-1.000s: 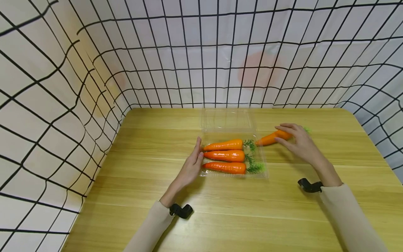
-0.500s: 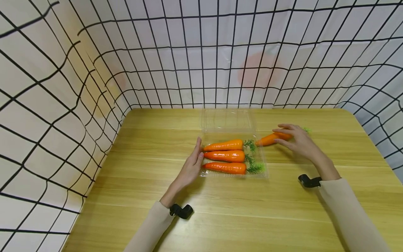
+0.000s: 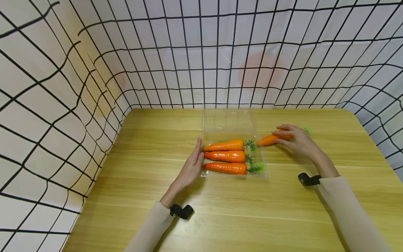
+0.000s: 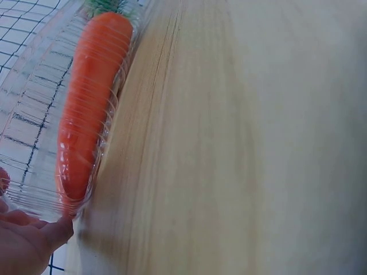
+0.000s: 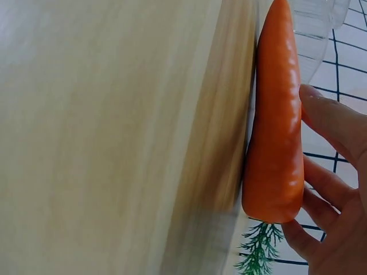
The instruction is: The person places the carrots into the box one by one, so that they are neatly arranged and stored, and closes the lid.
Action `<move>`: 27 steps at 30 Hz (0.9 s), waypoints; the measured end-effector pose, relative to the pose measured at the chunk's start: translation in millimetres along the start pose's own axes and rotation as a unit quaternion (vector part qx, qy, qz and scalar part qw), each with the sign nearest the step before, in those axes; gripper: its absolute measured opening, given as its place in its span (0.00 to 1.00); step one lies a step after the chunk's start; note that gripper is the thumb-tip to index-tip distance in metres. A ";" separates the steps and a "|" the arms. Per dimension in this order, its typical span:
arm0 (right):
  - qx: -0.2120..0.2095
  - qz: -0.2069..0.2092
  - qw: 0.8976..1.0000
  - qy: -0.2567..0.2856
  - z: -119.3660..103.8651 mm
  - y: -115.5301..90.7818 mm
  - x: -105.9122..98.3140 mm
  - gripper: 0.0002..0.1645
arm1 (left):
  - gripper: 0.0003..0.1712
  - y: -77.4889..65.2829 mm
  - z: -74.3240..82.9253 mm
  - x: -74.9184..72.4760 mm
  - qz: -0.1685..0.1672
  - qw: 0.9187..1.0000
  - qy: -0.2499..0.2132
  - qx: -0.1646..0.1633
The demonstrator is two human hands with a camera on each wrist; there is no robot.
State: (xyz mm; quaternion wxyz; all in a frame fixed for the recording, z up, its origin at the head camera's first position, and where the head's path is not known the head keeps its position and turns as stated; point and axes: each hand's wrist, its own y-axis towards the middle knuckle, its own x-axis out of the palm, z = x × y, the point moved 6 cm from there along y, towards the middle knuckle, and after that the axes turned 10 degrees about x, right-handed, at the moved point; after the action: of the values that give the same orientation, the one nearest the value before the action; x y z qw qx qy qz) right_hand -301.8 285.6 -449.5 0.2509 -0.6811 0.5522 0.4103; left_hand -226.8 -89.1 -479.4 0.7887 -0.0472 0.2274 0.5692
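Note:
A clear plastic clamshell box (image 3: 206,134) lies on the table with its lid folded back. Three orange carrots with green tops lie side by side in it: an upper carrot (image 3: 225,145), a middle carrot (image 3: 225,156) and a lower carrot (image 3: 226,168). My left hand (image 3: 190,166) rests along the box's left end, fingers extended, at the carrot tips; the left wrist view shows its fingers touching the plastic wall. To the right of the box, my right hand (image 3: 297,140) holds another carrot (image 5: 276,126) between thumb and fingers. That carrot's tip points at the box's right edge.
The wooden table (image 3: 239,217) stretches around the box on all sides. A white wall with a black grid pattern (image 3: 207,56) rises behind and at both sides. Black wrist cameras sit on both wrists, the left camera (image 3: 182,211) and the right camera (image 3: 308,179).
My right wrist and forearm have shifted slightly up and away from me, while the fingers stay at the loose carrot. The left hand, the box and its carrots stay put.

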 end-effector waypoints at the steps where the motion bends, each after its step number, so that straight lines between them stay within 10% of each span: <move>1: 0.002 -0.002 1.000 -0.001 0.7 0.2 0.3 0.21 | 0.36 -0.1 -0.1 0.0 0.000 1.000 0.000 0.000; 27: 0.091 -0.047 0.994 0.029 24.0 -1.2 4.5 0.24 | 0.35 0.3 1.6 -0.9 0.000 1.000 -0.003 0.004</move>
State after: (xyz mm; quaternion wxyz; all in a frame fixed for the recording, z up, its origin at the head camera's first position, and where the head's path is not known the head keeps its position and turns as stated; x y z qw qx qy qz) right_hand -307.2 302.5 -466.3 0.3148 -0.6923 0.5618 0.3255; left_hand -226.8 -89.2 -477.5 0.7895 -0.0423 0.2274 0.5685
